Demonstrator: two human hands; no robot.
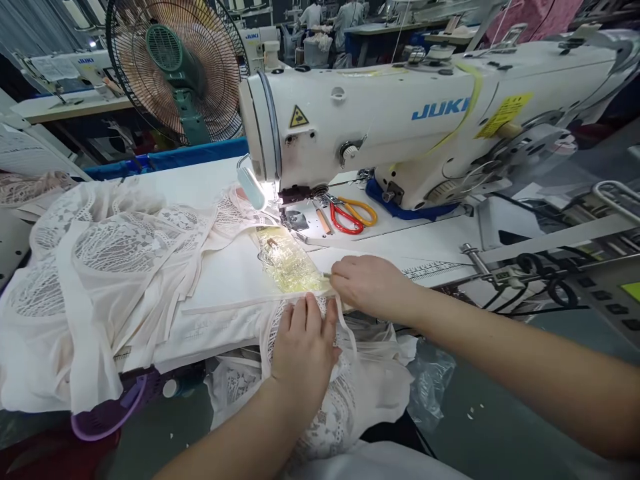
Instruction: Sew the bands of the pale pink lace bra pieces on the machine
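My left hand [303, 343] lies flat, fingers together, on a piece of white lace fabric [345, 407] at the front edge of the sewing table [220, 273]. My right hand [367, 285] is closed in a pinch on a thin white strap [240, 305] that runs left across the table. Just ahead of both hands a lit strip of fabric [289, 265] leads to the presser foot [289, 217] of the white JUKI sewing machine [400, 120].
A heap of white lace pieces [100, 267] covers the table's left side. Red and yellow scissors [353, 213] lie behind the needle. A standing fan [175, 67] is at the back left. A control panel [595, 293] sits right. Other people work far behind.
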